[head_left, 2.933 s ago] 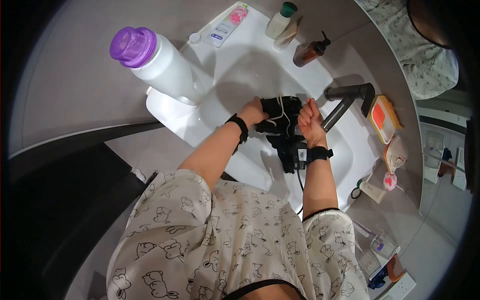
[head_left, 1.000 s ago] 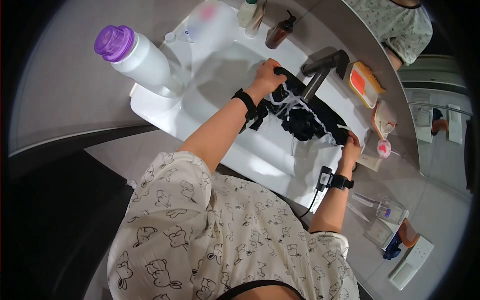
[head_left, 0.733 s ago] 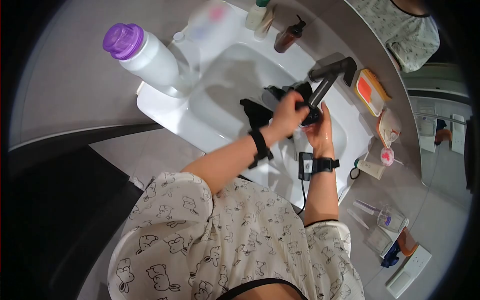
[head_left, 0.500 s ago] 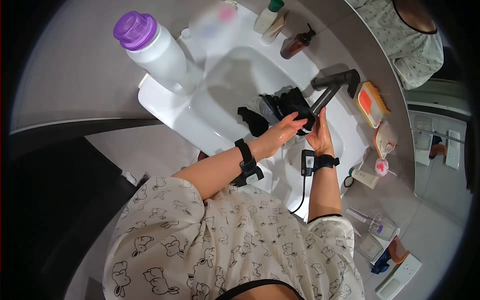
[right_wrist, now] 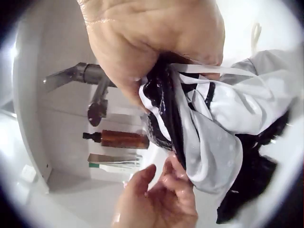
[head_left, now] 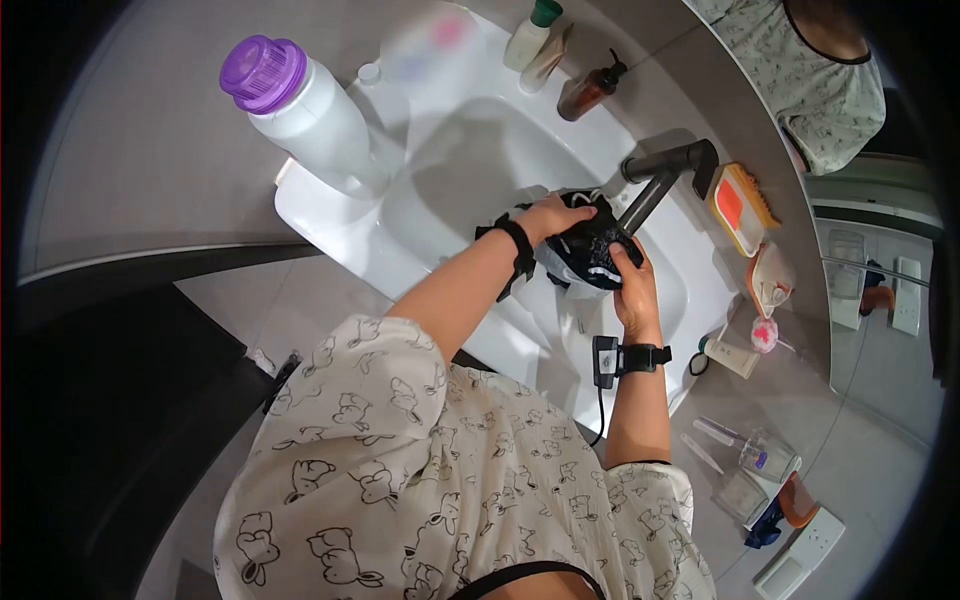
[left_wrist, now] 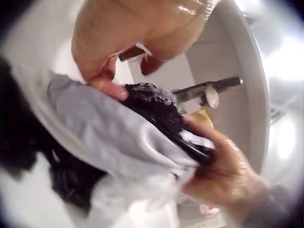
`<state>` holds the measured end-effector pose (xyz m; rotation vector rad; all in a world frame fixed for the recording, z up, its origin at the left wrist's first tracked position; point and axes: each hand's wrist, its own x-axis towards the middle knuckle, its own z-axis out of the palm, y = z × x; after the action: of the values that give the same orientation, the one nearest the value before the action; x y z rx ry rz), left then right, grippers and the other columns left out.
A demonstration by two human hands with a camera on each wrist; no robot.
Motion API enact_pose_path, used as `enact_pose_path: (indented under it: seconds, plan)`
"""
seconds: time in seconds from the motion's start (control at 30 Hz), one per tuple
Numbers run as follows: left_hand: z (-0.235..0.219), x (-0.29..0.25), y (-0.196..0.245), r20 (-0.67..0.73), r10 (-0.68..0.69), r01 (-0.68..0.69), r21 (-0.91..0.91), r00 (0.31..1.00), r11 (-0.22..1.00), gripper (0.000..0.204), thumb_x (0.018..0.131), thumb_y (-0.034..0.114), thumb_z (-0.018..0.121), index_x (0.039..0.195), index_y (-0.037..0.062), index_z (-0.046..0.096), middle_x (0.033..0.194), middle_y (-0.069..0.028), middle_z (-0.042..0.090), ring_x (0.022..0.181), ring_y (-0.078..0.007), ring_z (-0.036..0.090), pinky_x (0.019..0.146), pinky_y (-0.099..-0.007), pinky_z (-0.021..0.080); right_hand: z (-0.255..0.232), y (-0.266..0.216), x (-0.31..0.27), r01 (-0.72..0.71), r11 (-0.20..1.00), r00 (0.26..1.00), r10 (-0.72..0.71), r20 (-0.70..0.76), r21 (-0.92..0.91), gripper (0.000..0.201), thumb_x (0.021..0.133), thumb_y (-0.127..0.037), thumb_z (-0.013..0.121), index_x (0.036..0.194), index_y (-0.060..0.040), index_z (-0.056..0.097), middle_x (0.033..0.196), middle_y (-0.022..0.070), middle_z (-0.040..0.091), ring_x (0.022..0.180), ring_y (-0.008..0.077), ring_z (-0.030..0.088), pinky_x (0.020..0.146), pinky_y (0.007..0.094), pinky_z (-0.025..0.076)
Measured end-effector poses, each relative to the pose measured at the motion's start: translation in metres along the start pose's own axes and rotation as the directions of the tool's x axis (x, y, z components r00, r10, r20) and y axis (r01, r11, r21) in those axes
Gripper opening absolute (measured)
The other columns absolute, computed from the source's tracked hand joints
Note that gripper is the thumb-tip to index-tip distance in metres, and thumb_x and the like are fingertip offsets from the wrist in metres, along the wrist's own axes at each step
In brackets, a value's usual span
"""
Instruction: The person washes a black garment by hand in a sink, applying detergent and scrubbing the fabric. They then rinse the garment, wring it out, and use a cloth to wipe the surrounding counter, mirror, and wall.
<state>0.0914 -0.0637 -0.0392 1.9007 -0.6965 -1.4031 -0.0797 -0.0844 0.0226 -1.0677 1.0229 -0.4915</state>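
Observation:
A wet black garment (head_left: 590,245) with a pale lining and white cords is bunched between my hands, over the white sink basin (head_left: 440,220) and under the tap (head_left: 650,205). My left hand (head_left: 553,217) pinches its upper left side between thumb and fingers. On the other side my right hand (head_left: 637,290) grips the edge, thumb on top. The left wrist view shows the grey-white lining (left_wrist: 109,128) hanging below the black lace-like part. In the right wrist view white straps (right_wrist: 209,71) trail from the right hand, and black cloth (right_wrist: 251,175) droops into the basin.
A big white bottle with a purple cap (head_left: 265,75) stands on the sink's left rim. Along the back are a brown pump bottle (head_left: 592,90) and a green-capped bottle (head_left: 532,35). A brush (head_left: 745,210) and a tube (head_left: 730,357) lie to the right.
The garment was stretched wide between both hands a second ago, then gathered under the tap. Since half a second ago my left hand has moved up onto it and now pinches it.

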Motion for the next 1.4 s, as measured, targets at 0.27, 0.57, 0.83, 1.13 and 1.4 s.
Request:
enact_pose_path:
  seconds: [0.27, 0.57, 0.83, 1.13, 1.4]
  plan:
    - [-0.004, 0.013, -0.019, 0.209, -0.009, 0.117, -0.509, 0.978, 0.853, 0.026, 0.079, 0.030, 0.063, 0.081, 0.0048, 0.058, 0.060, -0.0042, 0.051, 0.051, -0.0126, 0.046, 0.044, -0.0252, 0.037, -0.012, 0.007, -0.018, -0.059, 0.998, 0.996, 0.057, 0.063, 0.026, 0.033, 0.083, -0.010, 0.058, 0.114, -0.0027, 0.051, 0.102, 0.0057, 0.060, 0.092, 0.0147, 0.057, 0.082, 0.0274, 0.044]
    - [-0.007, 0.013, -0.003, -0.169, 0.162, -0.222, -0.452, 0.972, 0.864, 0.021, 0.077, 0.012, 0.056, 0.093, -0.0009, 0.059, 0.083, -0.0154, 0.063, 0.074, -0.0278, 0.061, 0.068, -0.0358, 0.047, -0.024, 0.020, 0.013, 0.039, 0.995, 0.979, -0.020, -0.204, 0.088, 0.033, 0.088, -0.015, 0.051, 0.119, -0.0035, 0.046, 0.106, 0.0081, 0.058, 0.093, 0.0188, 0.057, 0.082, 0.0297, 0.046]
    - [0.039, -0.062, -0.012, 0.142, 0.451, -0.408, -0.250, 0.881, 0.878, 0.040, 0.076, 0.013, 0.056, 0.115, 0.0065, 0.051, 0.094, -0.0129, 0.057, 0.089, -0.0231, 0.056, 0.081, -0.0335, 0.044, -0.017, 0.049, 0.037, -0.223, 0.862, 0.968, 0.253, -0.005, 0.455, 0.032, 0.086, -0.038, 0.055, 0.105, -0.0126, 0.051, 0.086, 0.0016, 0.055, 0.079, 0.0174, 0.054, 0.069, 0.0318, 0.047]
    - [0.020, -0.056, -0.061, 0.775, -0.055, 0.769, -0.611, 0.630, 0.188, 0.053, 0.089, 0.047, 0.033, 0.126, 0.0090, 0.041, 0.122, -0.0109, 0.050, 0.113, -0.0355, 0.046, 0.097, -0.0468, 0.033, 0.012, 0.021, 0.041, -0.091, 0.985, 0.984, 0.113, -0.141, 0.149, 0.040, 0.080, -0.011, 0.055, 0.118, -0.0095, 0.047, 0.091, 0.0044, 0.056, 0.077, 0.0159, 0.056, 0.065, 0.0277, 0.047]
    - [0.066, -0.011, -0.059, 0.063, 0.683, 0.398, -0.850, 0.728, -0.345, 0.048, 0.088, 0.050, 0.042, 0.108, 0.0089, 0.055, 0.106, -0.0069, 0.058, 0.096, -0.0193, 0.055, 0.089, -0.0306, 0.042, 0.012, 0.004, -0.044, -0.046, 0.952, 0.987, 0.089, -0.131, 0.302, 0.060, 0.079, -0.005, 0.042, 0.137, -0.0126, 0.027, 0.107, 0.0069, 0.054, 0.089, 0.0163, 0.057, 0.075, 0.0289, 0.050]
